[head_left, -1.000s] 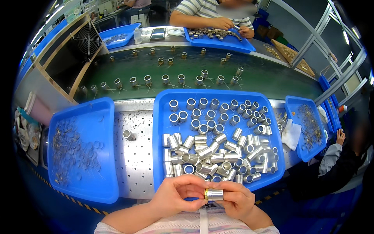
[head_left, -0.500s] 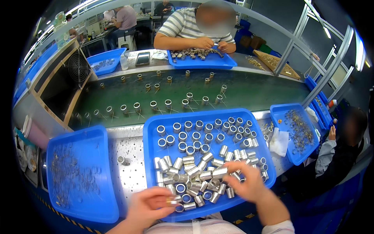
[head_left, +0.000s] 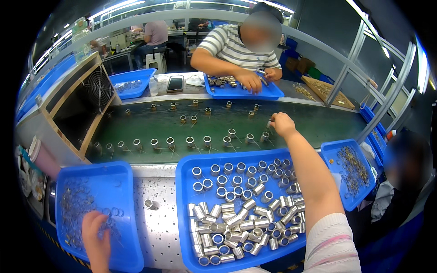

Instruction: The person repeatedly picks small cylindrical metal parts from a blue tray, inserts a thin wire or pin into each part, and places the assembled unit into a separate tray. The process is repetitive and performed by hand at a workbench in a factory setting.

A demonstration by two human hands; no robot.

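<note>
Two bare hands: the right hand [head_left: 284,123] is stretched out over the dark green flat belt [head_left: 318,127]; the left hand [head_left: 96,237] is held low over the blue rectangular plastic side tray [head_left: 136,232].
Cylinder at the fingertips: a short silver metal cylinder [head_left: 269,124] is seen on the belt at 9 o'clock from the right hand, which is much the nearer one; its long axis appears roughly upright, though part is covered.
Right grip: fingers and thumb are set narrowly at the cylinder's edge; whether it is pinched or merely touched cannot be told.
Left grip: thumb and curved fingers are parted by a moderate gap; nothing held can be made out.
Rings: thin translucent rings [head_left: 107,212] are spread in the side tray, a few at 1 o'clock from the left hand.
Central stock: many silver metal cylinders, some upright, some lying, are held in the large blue rectangular plastic tray [head_left: 183,195], at 7 o'clock from the right hand.
Perforated metal desk [head_left: 159,236]: one tilted-looking metal tube [head_left: 149,204] is seen at 2 o'clock from the left hand.
</note>
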